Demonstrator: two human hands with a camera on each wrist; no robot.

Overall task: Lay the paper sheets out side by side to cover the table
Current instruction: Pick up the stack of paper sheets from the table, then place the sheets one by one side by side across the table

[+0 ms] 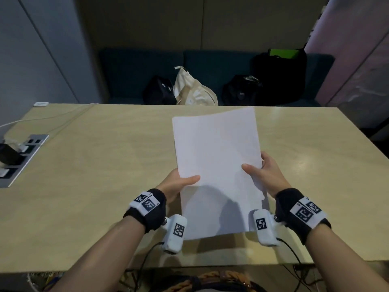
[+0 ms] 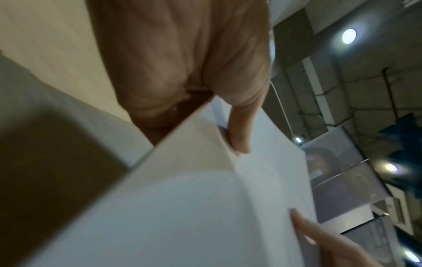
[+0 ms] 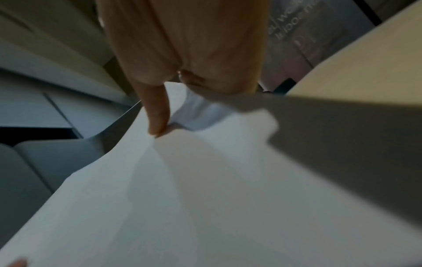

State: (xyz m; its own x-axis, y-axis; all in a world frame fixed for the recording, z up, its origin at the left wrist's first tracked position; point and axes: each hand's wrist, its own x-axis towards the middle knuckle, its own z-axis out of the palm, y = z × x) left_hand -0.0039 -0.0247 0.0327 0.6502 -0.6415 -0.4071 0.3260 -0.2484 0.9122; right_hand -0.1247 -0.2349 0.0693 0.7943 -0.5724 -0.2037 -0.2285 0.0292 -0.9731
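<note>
A stack of white paper sheets is held above the light wooden table, tilted away from me. My left hand grips its left edge, thumb on top, the fingers hidden beneath. My right hand grips the right edge the same way, where lower sheet edges fan out a little. In the left wrist view the left thumb presses on the paper. The right wrist view shows the right thumb pinching the curved sheets.
A power strip panel with plugs and white cables sits at the table's left edge. Behind the far edge, a dark bench holds a cream tote bag and black bags. Cables hang below the near edge.
</note>
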